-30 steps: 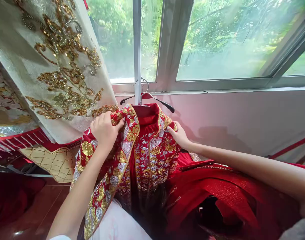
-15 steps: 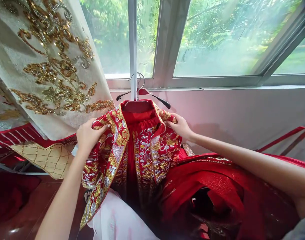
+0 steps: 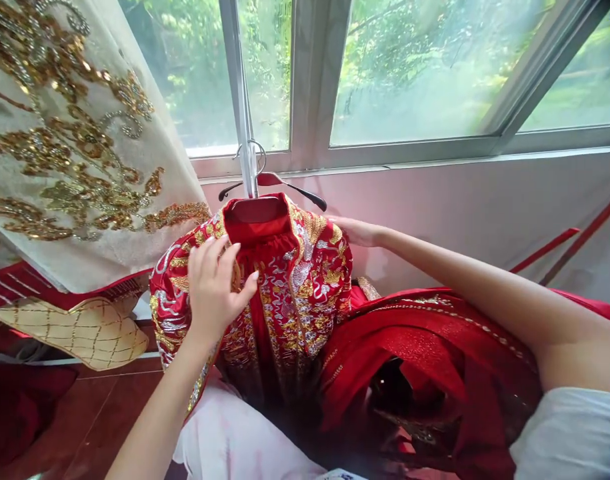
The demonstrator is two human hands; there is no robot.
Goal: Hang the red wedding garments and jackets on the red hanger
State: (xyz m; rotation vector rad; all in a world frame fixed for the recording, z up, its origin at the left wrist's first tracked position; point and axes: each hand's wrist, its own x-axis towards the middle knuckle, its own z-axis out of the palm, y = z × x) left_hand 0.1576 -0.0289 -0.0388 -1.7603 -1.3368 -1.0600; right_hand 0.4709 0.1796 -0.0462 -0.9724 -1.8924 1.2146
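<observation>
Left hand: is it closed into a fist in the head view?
No, the left hand is open in front of the red jacket, its thumb standing apart.

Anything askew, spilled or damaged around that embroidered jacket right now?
No spill or damage shows. The only untidy spot is the red fabric to the right of the embroidered jacket: it is bunched in loose folds around a dark gap, while the jacket's collar stands neatly.

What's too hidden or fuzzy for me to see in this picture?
Head view:
Right hand: fingers partly hidden behind the jacket.
Jacket: one patch covered by the left hand; bottom lost in shadow.
Cream cloth: top cut off by the picture's edge.
Leaves: blurred through the window.
</observation>
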